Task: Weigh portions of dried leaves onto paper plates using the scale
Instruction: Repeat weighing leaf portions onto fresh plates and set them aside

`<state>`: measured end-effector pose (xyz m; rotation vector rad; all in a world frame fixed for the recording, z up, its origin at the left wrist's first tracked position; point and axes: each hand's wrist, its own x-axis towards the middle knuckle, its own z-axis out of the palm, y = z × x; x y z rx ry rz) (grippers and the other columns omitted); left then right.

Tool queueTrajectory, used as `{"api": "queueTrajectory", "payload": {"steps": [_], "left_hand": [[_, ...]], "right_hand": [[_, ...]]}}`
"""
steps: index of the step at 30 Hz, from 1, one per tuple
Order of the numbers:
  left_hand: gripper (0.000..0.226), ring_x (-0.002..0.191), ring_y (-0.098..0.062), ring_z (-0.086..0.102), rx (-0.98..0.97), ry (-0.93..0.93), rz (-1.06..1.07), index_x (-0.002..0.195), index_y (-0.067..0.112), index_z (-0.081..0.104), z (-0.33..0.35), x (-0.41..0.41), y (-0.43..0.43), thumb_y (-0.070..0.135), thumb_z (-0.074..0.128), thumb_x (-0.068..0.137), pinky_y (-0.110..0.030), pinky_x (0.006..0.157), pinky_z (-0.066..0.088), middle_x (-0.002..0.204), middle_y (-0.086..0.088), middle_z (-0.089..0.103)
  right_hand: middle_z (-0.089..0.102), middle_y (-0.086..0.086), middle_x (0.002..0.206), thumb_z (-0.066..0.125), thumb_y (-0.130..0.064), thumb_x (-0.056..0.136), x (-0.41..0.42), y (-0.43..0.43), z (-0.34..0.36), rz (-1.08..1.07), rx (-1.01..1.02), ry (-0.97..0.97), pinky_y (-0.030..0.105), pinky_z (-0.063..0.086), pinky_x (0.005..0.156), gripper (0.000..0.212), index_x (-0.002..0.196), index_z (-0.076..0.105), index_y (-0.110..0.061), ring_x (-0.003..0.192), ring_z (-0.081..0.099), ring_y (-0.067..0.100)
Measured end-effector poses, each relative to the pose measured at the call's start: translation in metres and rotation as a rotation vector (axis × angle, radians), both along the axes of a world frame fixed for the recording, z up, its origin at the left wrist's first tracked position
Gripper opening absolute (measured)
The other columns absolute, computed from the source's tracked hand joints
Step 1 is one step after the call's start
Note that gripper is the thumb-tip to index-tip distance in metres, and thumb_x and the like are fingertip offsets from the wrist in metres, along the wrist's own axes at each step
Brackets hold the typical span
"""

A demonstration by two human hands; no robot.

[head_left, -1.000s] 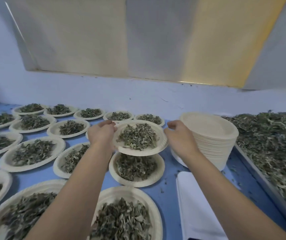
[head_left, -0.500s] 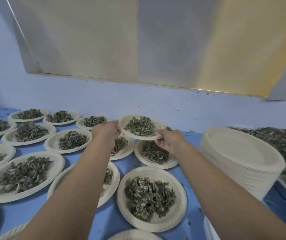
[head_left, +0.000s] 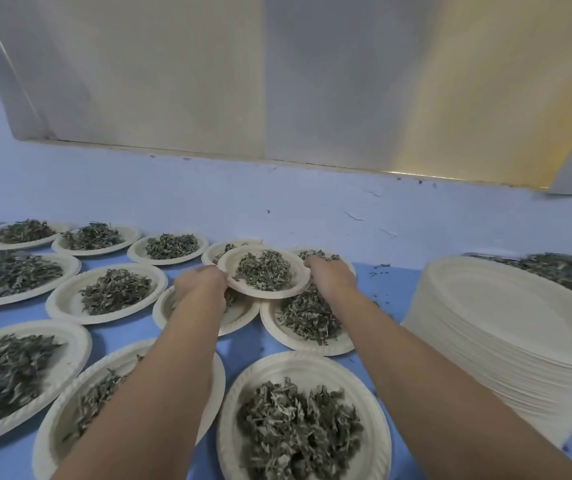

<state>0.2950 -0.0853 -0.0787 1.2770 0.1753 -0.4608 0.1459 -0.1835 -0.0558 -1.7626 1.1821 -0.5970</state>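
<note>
Pinching leaf-filled plate (head_left: 261, 249), left hand (head_left: 201, 284), right hand (head_left: 329, 273)

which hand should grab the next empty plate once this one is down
Right: the right hand is nearer the stack of empty plates; the left hand grips the filled plate on its other side.

the left arm (head_left: 160, 375) and right arm (head_left: 416, 362) stretch forward side by side. the left hand (head_left: 201, 284) grips the near-left rim of the held plate (head_left: 260, 250), the right hand (head_left: 329, 273) grips its right rim — fingers curled at the edge, knuckles up.
</note>
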Motion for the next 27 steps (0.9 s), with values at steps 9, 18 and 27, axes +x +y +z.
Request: {"api": "queueTrajectory", "payload": {"steps": [9, 18, 27], "left_hand": [[0.033, 0.094, -0.023, 0.044, 0.130, -0.096, -0.185, 0.126, -0.001, 0.050, 0.011, -0.014, 0.010, -0.003, 0.046, 0.094, -0.028, 0.081, 0.039, 0.111, -0.014, 0.054], [0.039, 0.113, -0.029, 0.055, -0.166, -0.215, -0.370, 0.129, -0.006, 0.048, 0.055, -0.097, 0.054, -0.013, 0.032, 0.095, -0.031, 0.090, 0.045, 0.118, -0.018, 0.057], [0.022, 0.072, -0.012, 0.060, -0.271, -0.277, -0.458, 0.092, 0.007, 0.063, 0.068, -0.233, 0.071, -0.006, 0.046, 0.093, -0.022, 0.070, 0.050, 0.088, -0.004, 0.068]], "right_hand": [[0.050, 0.003, 0.068, 0.046, -0.035, 0.087, -0.009, 0.013, 0.007, 0.019, -0.040, -0.029, 0.035, 0.034, 0.067, 0.032, 0.064, 0.043, -0.013, 0.065, 0.042, 0.021], [0.040, 0.012, 0.068, 0.047, -0.010, 0.087, -0.063, 0.071, 0.044, 0.048, -0.089, -0.253, 0.030, 0.030, 0.063, 0.021, 0.066, 0.044, -0.009, 0.068, 0.037, 0.019], [0.068, 0.003, 0.083, 0.049, -0.009, 0.092, -0.169, 0.103, 0.053, 0.167, -0.367, -0.355, 0.035, 0.058, 0.071, 0.019, 0.089, 0.066, -0.015, 0.067, 0.066, 0.015]]}}
